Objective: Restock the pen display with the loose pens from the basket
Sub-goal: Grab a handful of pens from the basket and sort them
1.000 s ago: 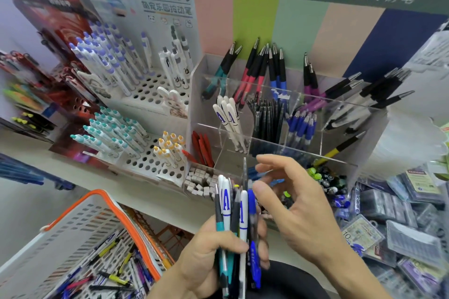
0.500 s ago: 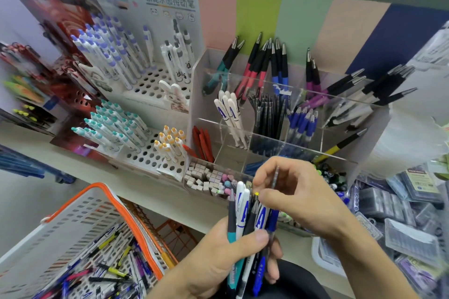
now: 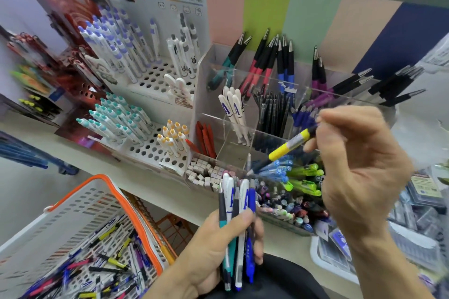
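Observation:
My left hand (image 3: pixel 213 252) grips an upright bundle of pens (image 3: pixel 237 221), white, teal, black and blue, low at the centre. My right hand (image 3: pixel 357 160) pinches a yellow-and-black pen (image 3: pixel 289 145), held slanted with its tip down-left, above the front compartments of the clear acrylic pen display (image 3: pixel 243 126). The display's compartments hold black-grip pens, white pens, dark pens, blue pens and red ones. The white basket (image 3: pixel 80 213) with an orange rim sits at lower left, with several loose pens lying in it.
A white perforated stand (image 3: pixel 155 150) with teal, purple and orange-capped pens stands left of the acrylic display. Small erasers (image 3: pixel 206 172) and green pens (image 3: pixel 303 177) fill front trays. Packaged goods (image 3: pixel 413 238) lie at the right on the shelf.
My right hand has pulled the yellow-and-black pen out of the bundle and lifted it up and right toward the display. The left hand still holds the rest.

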Action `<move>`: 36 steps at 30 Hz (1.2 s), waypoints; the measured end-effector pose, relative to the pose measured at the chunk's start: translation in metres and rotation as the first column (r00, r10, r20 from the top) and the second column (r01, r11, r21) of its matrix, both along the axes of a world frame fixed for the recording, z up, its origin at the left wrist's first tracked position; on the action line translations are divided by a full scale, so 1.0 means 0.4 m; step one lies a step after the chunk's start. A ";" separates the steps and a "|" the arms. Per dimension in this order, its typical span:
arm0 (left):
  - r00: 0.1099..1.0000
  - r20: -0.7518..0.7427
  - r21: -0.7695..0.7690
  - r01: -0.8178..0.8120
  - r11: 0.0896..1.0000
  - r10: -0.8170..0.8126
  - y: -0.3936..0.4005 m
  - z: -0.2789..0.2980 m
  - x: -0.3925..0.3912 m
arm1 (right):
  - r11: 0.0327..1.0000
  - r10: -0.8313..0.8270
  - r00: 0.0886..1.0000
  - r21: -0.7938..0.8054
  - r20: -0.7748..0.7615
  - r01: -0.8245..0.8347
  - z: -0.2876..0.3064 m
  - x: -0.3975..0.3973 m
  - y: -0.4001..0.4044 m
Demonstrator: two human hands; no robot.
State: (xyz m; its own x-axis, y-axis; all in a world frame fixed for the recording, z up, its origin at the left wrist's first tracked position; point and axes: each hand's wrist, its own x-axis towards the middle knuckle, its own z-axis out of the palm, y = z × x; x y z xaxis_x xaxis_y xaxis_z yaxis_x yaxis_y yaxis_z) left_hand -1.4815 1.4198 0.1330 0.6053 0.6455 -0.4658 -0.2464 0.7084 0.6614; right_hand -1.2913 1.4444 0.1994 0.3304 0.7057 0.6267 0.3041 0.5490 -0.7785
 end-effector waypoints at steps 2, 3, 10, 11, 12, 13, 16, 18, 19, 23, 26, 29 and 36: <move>0.995 0.063 -0.080 -0.074 0.994 0.079 0.002 -0.007 0.002 | 0.999 0.054 0.994 -0.012 0.099 -0.053 -0.031 -0.010 -0.016; 0.989 0.097 -0.119 -0.101 0.988 0.112 0.003 -0.010 0.001 | 0.996 0.090 0.986 -0.029 0.138 -0.087 -0.046 -0.019 -0.028; 0.931 0.052 -0.248 -0.340 0.907 0.362 0.024 -0.010 -0.015 | 0.907 0.408 0.891 -0.200 0.200 -0.370 -0.092 -0.070 -0.120; 0.918 0.069 -0.259 -0.362 0.895 0.391 0.029 -0.008 -0.017 | 0.881 0.456 0.864 -0.247 0.215 -0.404 -0.094 -0.070 -0.127; 0.914 0.092 -0.264 -0.361 0.895 0.396 0.033 -0.003 -0.018 | 0.850 0.505 0.830 -0.303 0.236 -0.431 -0.096 -0.068 -0.133; 0.915 0.107 -0.257 -0.353 0.900 0.389 0.037 -0.002 -0.019 | 0.818 0.550 0.791 -0.362 0.269 -0.446 -0.099 -0.065 -0.137; 0.936 0.048 -0.195 -0.334 0.922 0.349 0.042 -0.012 -0.019 | 0.750 0.627 0.707 -0.498 0.326 -0.436 -0.111 -0.056 -0.139; 0.949 -0.008 -0.147 -0.314 0.938 0.316 0.035 -0.009 -0.014 | 0.754 0.595 0.762 -0.508 0.257 -0.417 -0.111 -0.057 -0.132; 0.952 -0.017 -0.119 -0.304 0.945 0.304 0.030 -0.006 -0.013 | 0.780 0.545 0.808 -0.488 0.224 -0.391 -0.111 -0.059 -0.126; 0.989 0.010 -0.055 -0.148 0.988 0.148 0.011 0.023 -0.011 | 0.825 0.302 0.946 -0.530 0.121 -0.195 -0.121 -0.059 -0.093; 1.000 0.017 0.008 0.003 1.000 -0.003 0.005 0.037 -0.009 | 0.702 0.343 0.932 -0.627 -0.118 -0.338 -0.137 -0.053 -0.075; 0.992 0.045 0.044 0.114 0.992 -0.116 -0.001 0.037 -0.010 | 0.597 0.416 0.850 -0.608 -0.324 -0.524 -0.147 -0.051 -0.071; 0.976 0.217 -0.168 0.069 0.983 -0.031 0.001 0.026 -0.021 | 0.553 0.434 0.843 -0.645 -0.318 -0.528 -0.150 -0.039 -0.082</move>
State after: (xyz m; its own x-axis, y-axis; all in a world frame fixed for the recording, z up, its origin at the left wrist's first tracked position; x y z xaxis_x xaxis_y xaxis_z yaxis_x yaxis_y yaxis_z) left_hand -1.4897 1.4204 0.1433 0.7319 0.5327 -0.4250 -0.3295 0.8226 0.4635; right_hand -1.3067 1.4117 0.1393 -0.1590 0.9794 -0.1243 0.0471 -0.1183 -0.9919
